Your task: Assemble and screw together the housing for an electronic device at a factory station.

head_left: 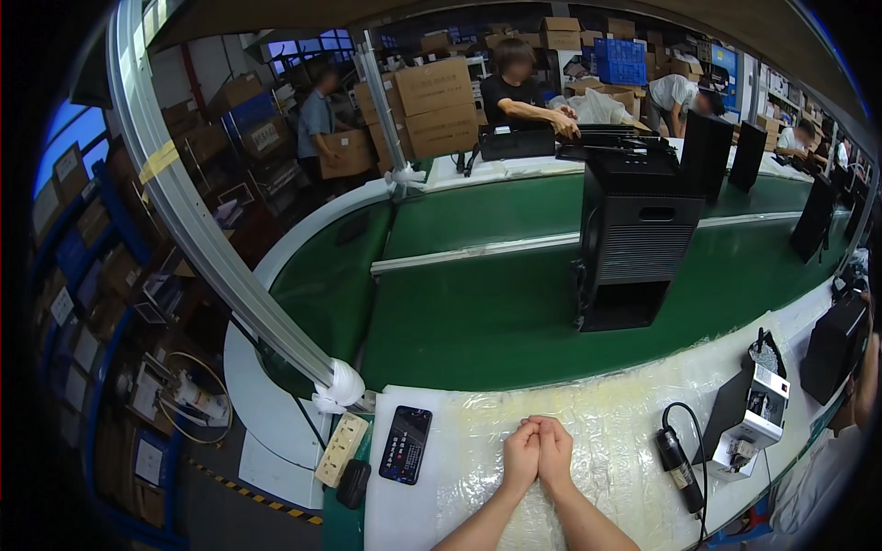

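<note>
My left hand (pixel 521 457) and my right hand (pixel 554 452) are pressed together, fingers closed and curled against each other. They rest over the plastic-covered worktable (pixel 478 418), and nothing shows between them, though the palms are hidden. To their left lies a dark smartphone (pixel 405 445), screen lit. On the right, a black corded electric screwdriver (pixel 678 468) lies apart from both hands. Beyond it stands a black and silver box-shaped device (pixel 749 422) with a tray of small metal parts (pixel 763 353) at its top.
A tall black computer case (pixel 640 239) stands on the green conveyor (pixel 469 321) ahead. A beige power strip (pixel 341 450) and a small black case (pixel 353 484) lie by the table's left edge. A metal post (pixel 207 220) rises there. People work across the line, one (pixel 514 96) handling black parts.
</note>
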`<state>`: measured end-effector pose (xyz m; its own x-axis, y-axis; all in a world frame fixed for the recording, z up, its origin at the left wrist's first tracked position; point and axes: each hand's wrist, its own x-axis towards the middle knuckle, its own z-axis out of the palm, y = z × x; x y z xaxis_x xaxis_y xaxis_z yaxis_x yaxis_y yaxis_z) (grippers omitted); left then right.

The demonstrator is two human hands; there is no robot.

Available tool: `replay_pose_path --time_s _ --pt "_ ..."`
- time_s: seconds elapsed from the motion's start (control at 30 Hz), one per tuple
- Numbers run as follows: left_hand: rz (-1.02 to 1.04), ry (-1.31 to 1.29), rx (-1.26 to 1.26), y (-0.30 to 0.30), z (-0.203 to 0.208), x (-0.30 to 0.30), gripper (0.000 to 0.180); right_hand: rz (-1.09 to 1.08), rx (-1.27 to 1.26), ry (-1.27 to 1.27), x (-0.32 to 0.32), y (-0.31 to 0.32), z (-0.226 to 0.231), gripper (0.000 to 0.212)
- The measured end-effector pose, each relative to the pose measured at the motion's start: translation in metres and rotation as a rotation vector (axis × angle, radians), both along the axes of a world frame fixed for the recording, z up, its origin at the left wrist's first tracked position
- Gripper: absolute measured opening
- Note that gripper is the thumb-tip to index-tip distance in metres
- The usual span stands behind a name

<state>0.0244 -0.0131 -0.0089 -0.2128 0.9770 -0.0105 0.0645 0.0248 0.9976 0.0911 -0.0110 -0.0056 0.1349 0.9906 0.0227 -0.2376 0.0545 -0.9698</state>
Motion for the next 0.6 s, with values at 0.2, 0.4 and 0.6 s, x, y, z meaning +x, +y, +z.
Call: replay_pose_path --time_s 0.2,0.4,0.6 --pt "0.002 -0.005 0.022 -0.0003 0.0022 0.0005 0.013 0.002 0.009 0.015 -0.0004 -0.0006 0.0040 0.030" --pt "0.003 0.005 0.041 -0.0006 0.0022 0.0001 0.012 0.004 0.004 0.020 -0.0004 -0.0015 0.0066 0.031" --pt "0.009 0.004 0.033 0.0000 -0.0005 0.0004 0.012 0.002 0.003 0.013 -0.0003 -0.0009 0.0053 0.030"
